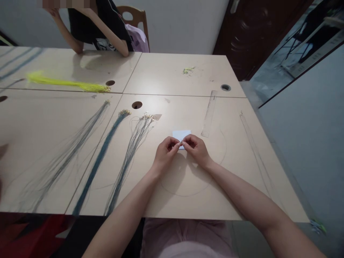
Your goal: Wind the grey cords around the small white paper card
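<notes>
My left hand (165,152) and my right hand (196,148) meet fingertip to fingertip over the beige table (188,75), pinching something small between them; a thin cord (185,193) loops on the table below my wrists and seems to run up to my fingers. A small white paper card (180,134) lies just behind the fingertips. To the left lie three bundles of thin cords with metal ends: a grey-blue bundle (129,154), a blue bundle (103,150) and a grey bundle (75,143).
A clear ruler (209,114) lies right of the card, another thin cord (255,150) near the right edge. A yellow cord bundle (67,83) and green scraps (188,70) lie farther back. Another person (99,28) sits across, elbows on the table, before a wooden chair (135,16).
</notes>
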`<state>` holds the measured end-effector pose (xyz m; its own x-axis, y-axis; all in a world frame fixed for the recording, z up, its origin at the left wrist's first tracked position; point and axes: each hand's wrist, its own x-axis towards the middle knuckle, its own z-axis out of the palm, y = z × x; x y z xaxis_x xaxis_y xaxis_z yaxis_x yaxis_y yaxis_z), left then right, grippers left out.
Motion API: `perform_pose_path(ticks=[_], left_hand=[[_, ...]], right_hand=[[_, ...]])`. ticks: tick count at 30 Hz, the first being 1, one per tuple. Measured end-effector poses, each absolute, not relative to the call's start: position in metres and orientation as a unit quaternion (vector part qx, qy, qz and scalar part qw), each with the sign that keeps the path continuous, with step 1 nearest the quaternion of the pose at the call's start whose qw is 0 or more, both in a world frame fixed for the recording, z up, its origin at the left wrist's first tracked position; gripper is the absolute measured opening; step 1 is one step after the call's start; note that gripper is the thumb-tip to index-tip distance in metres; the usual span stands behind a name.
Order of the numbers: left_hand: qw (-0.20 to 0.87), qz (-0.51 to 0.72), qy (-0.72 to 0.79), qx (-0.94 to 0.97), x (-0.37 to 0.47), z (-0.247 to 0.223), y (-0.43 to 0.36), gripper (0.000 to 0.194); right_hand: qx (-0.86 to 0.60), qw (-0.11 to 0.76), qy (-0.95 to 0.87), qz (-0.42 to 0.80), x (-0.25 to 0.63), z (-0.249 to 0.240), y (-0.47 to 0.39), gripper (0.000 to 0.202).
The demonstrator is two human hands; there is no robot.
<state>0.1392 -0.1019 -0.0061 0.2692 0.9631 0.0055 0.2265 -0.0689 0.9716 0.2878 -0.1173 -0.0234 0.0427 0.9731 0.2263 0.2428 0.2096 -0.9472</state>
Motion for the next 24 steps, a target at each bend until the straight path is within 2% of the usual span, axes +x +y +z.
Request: perform_pose_path(ticks=[12,24], left_hand=[[0.500,0.432,0.465,0.589,0.1401,-0.0055,-0.1019,0.015],[0.550,0.397,0.451,0.580,0.1396,0.0009,-0.1037,0.019]], right_hand=[[-0.515,0.508,-0.584,0.368,0.2876,-0.0231,-0.1176,0.011],[-0.508,0.514,-0.583,0.372,0.2872,-0.0221,-0.1187,0.011]])
